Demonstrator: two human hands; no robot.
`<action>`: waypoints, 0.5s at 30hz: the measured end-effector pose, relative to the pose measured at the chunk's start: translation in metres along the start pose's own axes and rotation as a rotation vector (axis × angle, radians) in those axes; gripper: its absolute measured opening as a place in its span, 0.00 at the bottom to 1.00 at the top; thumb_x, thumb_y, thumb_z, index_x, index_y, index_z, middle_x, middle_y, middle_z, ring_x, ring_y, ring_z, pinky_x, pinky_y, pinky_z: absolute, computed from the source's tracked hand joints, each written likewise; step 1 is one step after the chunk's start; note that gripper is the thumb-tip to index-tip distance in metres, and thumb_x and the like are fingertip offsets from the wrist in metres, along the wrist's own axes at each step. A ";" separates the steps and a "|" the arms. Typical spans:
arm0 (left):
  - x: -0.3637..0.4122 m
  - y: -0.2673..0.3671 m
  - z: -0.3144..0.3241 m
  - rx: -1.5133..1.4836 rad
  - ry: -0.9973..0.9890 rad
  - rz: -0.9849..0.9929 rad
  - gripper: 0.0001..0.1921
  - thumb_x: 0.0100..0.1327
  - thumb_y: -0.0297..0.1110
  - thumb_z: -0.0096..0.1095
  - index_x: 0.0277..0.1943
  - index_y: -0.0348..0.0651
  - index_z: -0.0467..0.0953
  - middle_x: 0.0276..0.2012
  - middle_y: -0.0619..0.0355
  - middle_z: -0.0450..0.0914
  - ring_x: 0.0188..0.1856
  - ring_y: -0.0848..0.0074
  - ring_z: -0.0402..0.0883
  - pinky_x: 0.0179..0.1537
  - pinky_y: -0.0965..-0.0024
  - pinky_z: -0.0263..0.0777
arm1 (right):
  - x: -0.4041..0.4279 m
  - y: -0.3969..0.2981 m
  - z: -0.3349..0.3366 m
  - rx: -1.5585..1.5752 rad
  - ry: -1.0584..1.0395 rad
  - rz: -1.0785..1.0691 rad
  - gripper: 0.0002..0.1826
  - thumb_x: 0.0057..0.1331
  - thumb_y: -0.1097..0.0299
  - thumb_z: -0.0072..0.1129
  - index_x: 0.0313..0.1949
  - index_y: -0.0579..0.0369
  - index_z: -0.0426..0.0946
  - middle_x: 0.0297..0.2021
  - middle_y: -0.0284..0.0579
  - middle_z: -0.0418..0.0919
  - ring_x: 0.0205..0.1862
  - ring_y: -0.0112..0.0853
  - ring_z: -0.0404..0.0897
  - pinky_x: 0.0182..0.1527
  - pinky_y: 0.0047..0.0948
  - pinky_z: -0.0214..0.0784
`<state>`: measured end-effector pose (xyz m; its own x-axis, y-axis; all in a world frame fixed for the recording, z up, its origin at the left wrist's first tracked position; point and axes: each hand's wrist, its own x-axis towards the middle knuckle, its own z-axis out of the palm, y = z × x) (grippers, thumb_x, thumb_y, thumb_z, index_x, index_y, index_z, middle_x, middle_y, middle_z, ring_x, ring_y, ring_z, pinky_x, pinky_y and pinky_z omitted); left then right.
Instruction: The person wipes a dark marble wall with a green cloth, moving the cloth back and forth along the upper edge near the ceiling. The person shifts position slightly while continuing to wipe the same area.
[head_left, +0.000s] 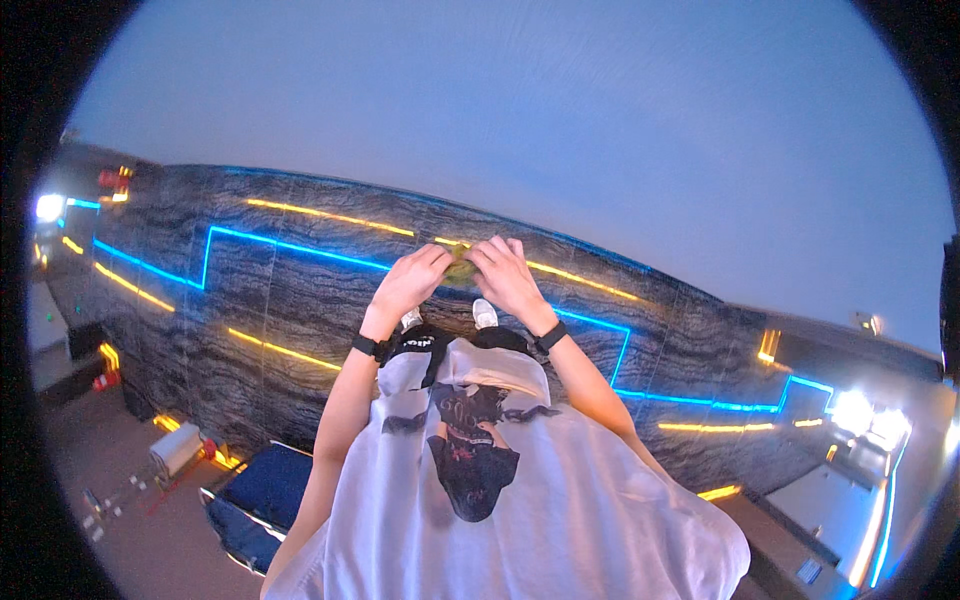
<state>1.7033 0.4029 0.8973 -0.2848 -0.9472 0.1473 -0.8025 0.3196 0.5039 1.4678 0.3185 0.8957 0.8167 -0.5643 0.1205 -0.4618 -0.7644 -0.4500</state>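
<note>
Out in front of my body, a small yellow-green thing (460, 273) is held between both hands; it is soft-looking, and too blurred to tell what it is. The fingertips of my left hand (417, 276) pinch it from the left. My right hand (505, 273) grips its other side, with the fingers bent and the back of the hand up. The fingers hide part of it. A black band (369, 346) circles my left wrist and another black band (551, 337) my right. Below the hands my white shoes (484, 315) show.
Behind my hands runs a dark, wavy-grained panelled surface (315, 322) with blue and yellow light strips. A dark blue chair (259, 487) with a metal frame is at lower left, near a whitish roll-shaped object (175, 448). Bright lamps (870, 420) glare at right.
</note>
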 end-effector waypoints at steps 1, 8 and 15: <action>-0.001 -0.010 -0.007 -0.009 -0.011 0.018 0.14 0.67 0.25 0.67 0.55 0.38 0.81 0.48 0.51 0.84 0.54 0.56 0.87 0.53 0.56 0.86 | 0.007 -0.007 0.003 -0.010 -0.009 0.020 0.22 0.65 0.71 0.68 0.59 0.50 0.82 0.53 0.40 0.81 0.63 0.40 0.77 0.68 0.49 0.63; -0.012 -0.077 -0.043 -0.063 -0.082 0.160 0.17 0.65 0.24 0.67 0.57 0.39 0.81 0.49 0.50 0.84 0.55 0.54 0.87 0.54 0.55 0.86 | 0.049 -0.061 0.030 -0.073 0.022 0.169 0.24 0.62 0.71 0.72 0.59 0.50 0.82 0.54 0.39 0.82 0.64 0.39 0.77 0.68 0.48 0.63; -0.029 -0.121 -0.051 -0.111 -0.163 0.186 0.19 0.65 0.23 0.66 0.59 0.39 0.81 0.51 0.50 0.84 0.56 0.54 0.86 0.53 0.54 0.86 | 0.069 -0.097 0.057 -0.069 0.068 0.254 0.21 0.62 0.73 0.68 0.57 0.51 0.83 0.52 0.39 0.82 0.62 0.39 0.78 0.66 0.46 0.65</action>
<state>1.8349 0.3904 0.8756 -0.5101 -0.8529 0.1114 -0.6685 0.4746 0.5725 1.5886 0.3714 0.8975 0.6476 -0.7586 0.0713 -0.6735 -0.6137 -0.4121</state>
